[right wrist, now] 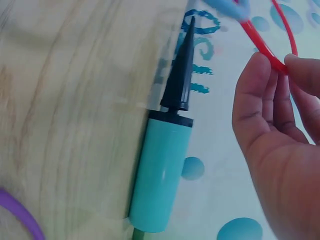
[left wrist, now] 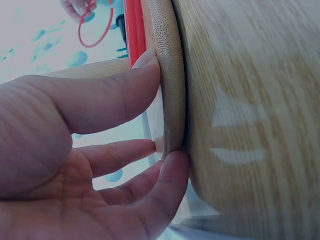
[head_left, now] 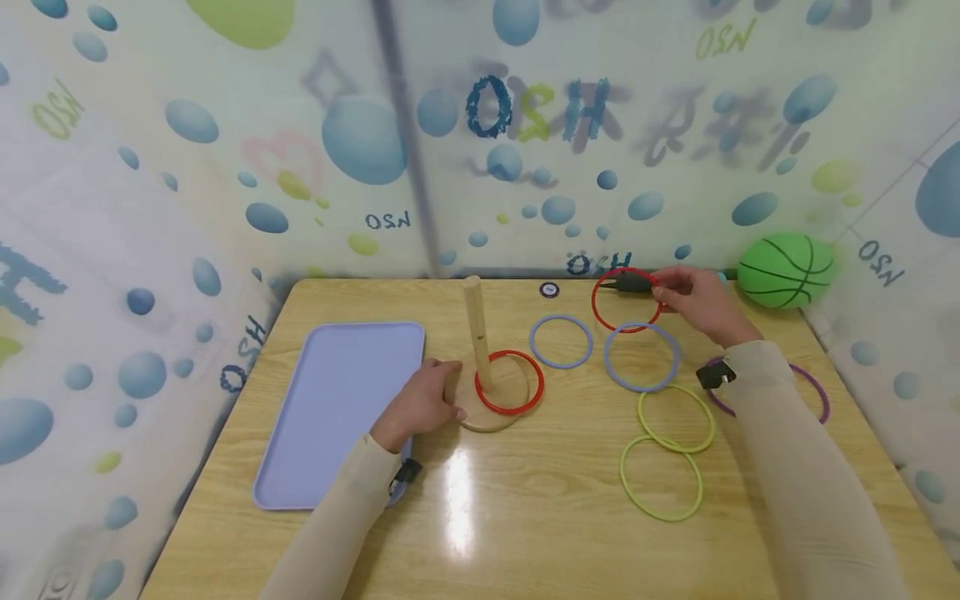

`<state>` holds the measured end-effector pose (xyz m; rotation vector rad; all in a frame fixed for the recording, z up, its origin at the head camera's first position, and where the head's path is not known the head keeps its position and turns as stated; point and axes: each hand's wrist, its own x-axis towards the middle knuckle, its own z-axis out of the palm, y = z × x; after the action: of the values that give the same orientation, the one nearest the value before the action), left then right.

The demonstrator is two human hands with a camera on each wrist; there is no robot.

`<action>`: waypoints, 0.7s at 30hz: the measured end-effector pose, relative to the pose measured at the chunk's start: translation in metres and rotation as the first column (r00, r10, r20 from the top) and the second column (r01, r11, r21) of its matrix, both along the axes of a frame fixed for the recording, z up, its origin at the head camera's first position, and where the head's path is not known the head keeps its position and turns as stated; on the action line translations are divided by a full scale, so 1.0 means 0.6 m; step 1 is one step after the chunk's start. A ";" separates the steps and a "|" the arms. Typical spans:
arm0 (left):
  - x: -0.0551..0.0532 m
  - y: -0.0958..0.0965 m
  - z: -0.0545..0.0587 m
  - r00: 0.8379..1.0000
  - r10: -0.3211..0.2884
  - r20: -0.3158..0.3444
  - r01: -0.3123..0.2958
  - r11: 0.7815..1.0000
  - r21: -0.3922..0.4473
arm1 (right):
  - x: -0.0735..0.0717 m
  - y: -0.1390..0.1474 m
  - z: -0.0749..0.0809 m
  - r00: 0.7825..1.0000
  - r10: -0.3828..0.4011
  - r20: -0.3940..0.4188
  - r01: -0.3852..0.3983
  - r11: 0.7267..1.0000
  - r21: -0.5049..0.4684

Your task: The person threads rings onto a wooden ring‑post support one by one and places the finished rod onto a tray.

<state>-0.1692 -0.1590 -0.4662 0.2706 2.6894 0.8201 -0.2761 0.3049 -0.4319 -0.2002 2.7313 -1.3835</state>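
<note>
Hands well apart: the left hand (head_left: 424, 398) grips the edge of a round wooden base (head_left: 478, 417), while the right hand (head_left: 701, 303) pinches a red ring (head_left: 600, 319) over the table (head_left: 536, 517). The peg (head_left: 477, 327), long axis upright, stands left of this ring, nearer the left hand.

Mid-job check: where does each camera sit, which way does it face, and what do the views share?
Head: worn on the head, facing forward and down at the table; left hand, right hand and both sleeves show.
Left wrist: on the left wrist, facing the wooden base that hand holds; left hand large, right hand small at top left.
Right wrist: on the right wrist, facing the turquoise pump and the red ring that hand pinches; only the right hand shows.
Shared: head and right wrist both see the pump and held ring.
</note>
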 end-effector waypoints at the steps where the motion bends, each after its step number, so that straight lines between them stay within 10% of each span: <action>1: 0.000 0.000 0.001 1.000 0.001 0.000 -0.001 1.000 0.000 | 0.001 -0.001 0.003 1.000 -0.001 -0.006 0.001 1.000 -0.008; 21: 0.002 0.003 0.005 1.000 0.000 -0.014 0.000 1.000 -0.004 | 0.036 -0.056 0.076 0.997 -0.001 -0.079 -0.020 0.966 -0.258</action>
<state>-0.1683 -0.1572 -0.4632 0.2765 2.7034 0.8160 -0.2547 0.2714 -0.3865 -0.2878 2.5958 -1.7637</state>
